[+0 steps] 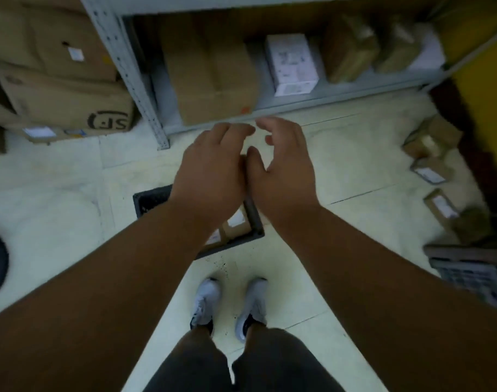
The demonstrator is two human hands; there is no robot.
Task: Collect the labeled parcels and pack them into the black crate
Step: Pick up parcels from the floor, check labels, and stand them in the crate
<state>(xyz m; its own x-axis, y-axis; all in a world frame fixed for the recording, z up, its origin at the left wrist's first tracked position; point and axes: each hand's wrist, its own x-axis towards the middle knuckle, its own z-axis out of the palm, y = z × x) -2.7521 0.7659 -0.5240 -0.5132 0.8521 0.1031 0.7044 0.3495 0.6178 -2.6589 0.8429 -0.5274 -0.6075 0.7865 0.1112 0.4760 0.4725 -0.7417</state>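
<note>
The black crate [151,200] sits on the pale floor in front of my feet, mostly hidden under my forearms. Inside it I see brown parcels with white labels [236,223]. My left hand [210,171] and my right hand [284,171] hover side by side above the crate's far end, both empty with fingers loosely spread and curled. More labeled brown parcels [431,172] lie on the floor at the right, and another labeled one [442,206] lies just nearer. A white labeled box [292,65] stands on the bottom shelf.
A grey metal rack [134,77] runs across the top with a large cardboard box [213,77] and taped parcels [351,49] on its lowest shelf. Stacked cartons [60,89] stand at the left. A second dark crate [473,270] sits at the right edge. My shoes [230,304] stand below.
</note>
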